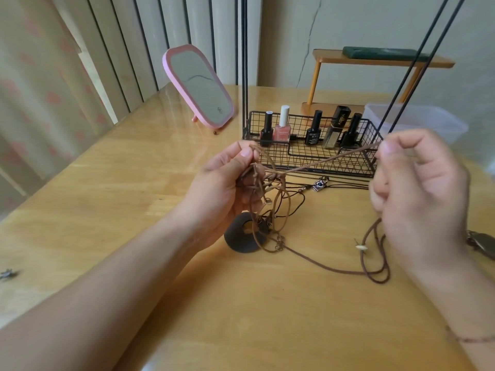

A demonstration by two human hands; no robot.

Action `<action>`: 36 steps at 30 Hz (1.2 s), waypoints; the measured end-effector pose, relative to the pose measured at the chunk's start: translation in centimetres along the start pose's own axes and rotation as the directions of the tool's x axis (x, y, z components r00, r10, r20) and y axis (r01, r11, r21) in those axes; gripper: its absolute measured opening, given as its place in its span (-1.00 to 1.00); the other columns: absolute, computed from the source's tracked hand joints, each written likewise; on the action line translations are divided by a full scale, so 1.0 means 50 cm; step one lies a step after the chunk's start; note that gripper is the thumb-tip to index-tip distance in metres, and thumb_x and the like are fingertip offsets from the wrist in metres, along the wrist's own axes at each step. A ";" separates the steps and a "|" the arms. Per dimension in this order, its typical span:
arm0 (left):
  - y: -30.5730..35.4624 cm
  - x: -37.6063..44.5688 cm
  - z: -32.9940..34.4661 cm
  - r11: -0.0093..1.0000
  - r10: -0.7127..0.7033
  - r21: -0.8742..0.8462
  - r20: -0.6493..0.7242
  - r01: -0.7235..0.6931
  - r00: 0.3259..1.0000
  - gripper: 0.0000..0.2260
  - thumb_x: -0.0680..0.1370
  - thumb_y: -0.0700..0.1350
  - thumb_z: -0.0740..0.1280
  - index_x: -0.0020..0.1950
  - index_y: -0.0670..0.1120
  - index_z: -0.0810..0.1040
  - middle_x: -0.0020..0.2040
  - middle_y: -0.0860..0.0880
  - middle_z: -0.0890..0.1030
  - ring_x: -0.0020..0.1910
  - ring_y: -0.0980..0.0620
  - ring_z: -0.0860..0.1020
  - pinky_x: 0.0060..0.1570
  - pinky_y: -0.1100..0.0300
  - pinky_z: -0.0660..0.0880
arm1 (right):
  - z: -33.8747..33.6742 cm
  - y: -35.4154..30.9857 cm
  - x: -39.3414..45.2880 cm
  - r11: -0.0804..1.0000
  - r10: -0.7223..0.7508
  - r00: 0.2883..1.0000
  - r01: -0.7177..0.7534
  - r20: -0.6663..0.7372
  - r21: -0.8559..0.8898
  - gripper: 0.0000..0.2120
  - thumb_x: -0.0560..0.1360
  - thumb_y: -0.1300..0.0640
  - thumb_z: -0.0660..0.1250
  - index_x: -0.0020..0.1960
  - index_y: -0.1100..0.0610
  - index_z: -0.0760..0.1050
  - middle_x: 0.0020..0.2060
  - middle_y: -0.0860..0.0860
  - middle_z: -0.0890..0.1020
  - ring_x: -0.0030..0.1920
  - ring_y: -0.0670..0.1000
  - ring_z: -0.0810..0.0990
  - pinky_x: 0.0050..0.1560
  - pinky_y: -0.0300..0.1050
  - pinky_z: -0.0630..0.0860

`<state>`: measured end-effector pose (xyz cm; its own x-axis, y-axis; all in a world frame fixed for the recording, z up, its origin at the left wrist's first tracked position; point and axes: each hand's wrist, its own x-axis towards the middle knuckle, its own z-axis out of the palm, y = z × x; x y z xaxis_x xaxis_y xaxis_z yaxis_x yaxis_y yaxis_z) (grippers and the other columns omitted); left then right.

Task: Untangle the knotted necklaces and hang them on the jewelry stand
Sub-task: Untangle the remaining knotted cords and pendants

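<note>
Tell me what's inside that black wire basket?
The wire basket holds five upright bottles: one pink nail polish, three black ones, one dark-and-gold. Its front floor looks bare; the left hand hides its near-left corner.

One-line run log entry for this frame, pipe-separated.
stage: untangling | left hand: grips cord knot | right hand: pinches tan cord, pulled taut | pendant: on table | hung: none seen

both hands raised, left hand (pixel 227 180) and right hand (pixel 417 183) fingers pinched.
</note>
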<state>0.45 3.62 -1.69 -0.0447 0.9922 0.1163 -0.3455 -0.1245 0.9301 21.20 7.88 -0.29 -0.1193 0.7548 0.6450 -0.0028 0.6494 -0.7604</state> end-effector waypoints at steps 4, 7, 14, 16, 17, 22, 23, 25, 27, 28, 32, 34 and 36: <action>-0.001 0.003 -0.007 0.996 -0.006 0.089 -0.060 0.011 0.998 -0.77 0.68 -0.10 0.15 -0.15 -0.04 0.47 -0.31 -0.05 0.32 -0.40 0.05 0.30 -0.37 0.19 0.27 | -0.003 -0.002 0.007 0.996 -0.006 0.996 0.014 -0.093 0.088 -0.83 0.57 0.07 0.13 -0.21 -0.01 0.34 -0.53 -0.18 0.33 -0.54 -0.15 0.23 -0.50 -0.33 0.19; 0.000 0.005 -0.008 0.993 -0.034 0.107 -0.105 0.045 0.994 -0.77 0.64 -0.08 0.22 -0.21 -0.01 0.52 -0.36 0.01 0.38 -0.41 0.07 0.31 -0.36 0.18 0.28 | -0.010 -0.002 0.014 0.989 0.015 0.989 0.006 -0.147 0.145 -0.80 0.54 0.07 0.11 -0.24 -0.09 0.35 -0.55 -0.17 0.30 -0.56 -0.16 0.20 -0.49 -0.36 0.16; 0.004 0.010 -0.022 0.981 0.086 0.186 -0.131 -0.061 0.988 -0.69 0.42 -0.44 0.39 -0.11 -0.04 0.45 -0.35 0.08 0.57 -0.35 0.14 0.54 -0.35 0.26 0.47 | -0.040 0.013 0.033 0.975 0.093 0.993 -0.107 -0.079 -0.193 -0.78 0.56 -0.01 0.26 -0.25 -0.07 0.51 -0.55 -0.15 0.47 -0.53 -0.18 0.35 -0.45 -0.23 0.27; 0.009 0.012 -0.022 0.978 0.120 0.191 -0.189 -0.083 0.975 -0.61 0.43 -0.56 0.26 -0.10 -0.06 0.45 -0.39 0.05 0.54 -0.39 0.11 0.53 -0.39 0.24 0.49 | -0.050 0.021 0.036 0.926 0.084 0.996 -0.086 -0.019 -0.368 -0.79 0.60 0.04 0.32 -0.22 -0.02 0.53 -0.49 -0.11 0.56 -0.52 -0.16 0.41 -0.44 -0.33 0.32; 0.011 0.013 -0.022 0.977 0.139 0.189 -0.211 -0.099 0.968 -0.59 0.43 -0.59 0.22 -0.10 -0.06 0.46 -0.38 0.01 0.50 -0.39 0.09 0.51 -0.41 0.23 0.49 | -0.052 0.022 0.036 0.896 0.093 0.996 -0.077 0.016 -0.438 -0.80 0.59 0.06 0.34 -0.21 0.02 0.55 -0.44 -0.08 0.58 -0.51 -0.14 0.44 -0.44 -0.38 0.32; 0.012 0.012 -0.027 0.975 0.173 0.170 -0.193 -0.141 0.966 -0.59 0.32 -0.53 0.19 -0.12 -0.04 0.52 -0.29 -0.01 0.46 -0.34 0.07 0.48 -0.45 0.21 0.46 | -0.032 0.029 0.018 0.812 0.237 0.957 -0.099 0.169 -0.575 -0.79 0.47 -0.07 0.38 0.07 -0.04 0.56 -0.25 -0.03 0.60 -0.29 -0.08 0.50 -0.25 -0.33 0.42; 0.013 0.011 -0.029 0.978 0.167 0.155 -0.182 -0.140 0.969 -0.60 0.26 -0.48 0.18 -0.12 -0.04 0.53 -0.29 0.02 0.49 -0.34 0.07 0.48 -0.45 0.22 0.43 | -0.025 0.030 0.010 0.781 0.276 0.929 -0.068 0.246 -0.621 -0.66 0.43 -0.13 0.37 0.19 -0.11 0.50 -0.13 -0.11 0.57 -0.19 -0.14 0.49 -0.14 -0.26 0.44; 0.016 0.012 -0.032 0.985 0.148 0.114 -0.172 -0.130 0.974 -0.58 0.20 -0.44 0.15 -0.12 -0.04 0.53 -0.26 0.02 0.49 -0.31 0.03 0.46 -0.46 0.24 0.38 | -0.009 0.026 -0.008 0.710 0.358 0.838 0.043 0.413 -0.703 -0.39 0.40 -0.19 0.38 0.40 -0.24 0.26 0.15 -0.25 0.39 0.16 -0.18 0.38 0.15 -0.17 0.34; 0.018 0.013 -0.034 0.990 0.134 0.074 -0.166 -0.123 0.977 -0.58 0.20 -0.44 0.13 -0.10 -0.05 0.52 -0.22 0.00 0.48 -0.28 0.00 0.48 -0.46 0.25 0.36 | 0.008 0.020 -0.023 0.678 0.376 0.766 0.156 0.522 -0.718 -0.26 0.40 -0.19 0.42 0.43 -0.29 0.07 0.29 -0.28 0.19 0.35 -0.22 0.13 0.31 -0.16 0.17; 0.020 0.013 -0.035 0.992 0.125 0.050 -0.158 -0.118 0.979 -0.58 0.20 -0.43 0.13 -0.09 -0.06 0.51 -0.21 -0.01 0.47 -0.27 0.00 0.49 -0.46 0.24 0.36 | 0.015 0.019 -0.029 0.679 0.337 0.767 0.205 0.547 -0.705 -0.25 0.39 -0.16 0.45 0.41 -0.28 0.06 0.32 -0.26 0.15 0.39 -0.19 0.09 0.35 -0.14 0.14; 0.022 0.014 -0.029 0.989 0.095 -0.101 -0.101 -0.106 0.990 -0.55 0.20 -0.45 0.08 -0.06 -0.08 0.49 -0.22 0.00 0.46 -0.32 0.06 0.45 -0.46 0.26 0.37 | 0.030 0.019 -0.037 0.765 0.200 0.810 0.222 0.551 -0.605 -0.54 0.38 -0.05 0.50 0.20 -0.19 0.39 0.15 -0.25 0.37 0.26 -0.13 0.29 0.22 -0.13 0.36; 0.025 0.014 -0.026 0.976 0.091 -0.192 -0.057 -0.100 0.994 -0.53 0.19 -0.46 0.06 -0.04 -0.09 0.48 -0.21 0.00 0.48 -0.35 0.08 0.44 -0.45 0.28 0.37 | 0.034 0.027 -0.041 0.792 0.219 0.778 0.211 0.589 -0.572 -0.81 0.41 -0.03 0.50 -0.04 -0.18 0.54 -0.07 -0.26 0.50 0.09 -0.15 0.40 0.08 -0.07 0.47; 0.029 0.012 -0.023 0.961 0.090 -0.261 -0.004 -0.088 0.996 -0.52 0.20 -0.48 0.06 -0.03 -0.09 0.47 -0.20 -0.01 0.49 -0.37 0.10 0.45 -0.43 0.29 0.39 | 0.038 0.035 -0.045 0.795 0.277 0.733 0.189 0.621 -0.577 -0.90 0.42 -0.04 0.50 -0.13 -0.16 0.59 -0.20 -0.23 0.55 0.00 -0.17 0.44 0.02 -0.02 0.50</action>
<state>-1.17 4.05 -0.68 -0.0797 0.9769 0.1983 -0.5726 -0.2077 0.7931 19.60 7.13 -3.21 -0.7050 0.6757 0.2151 0.5482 0.7118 -0.4391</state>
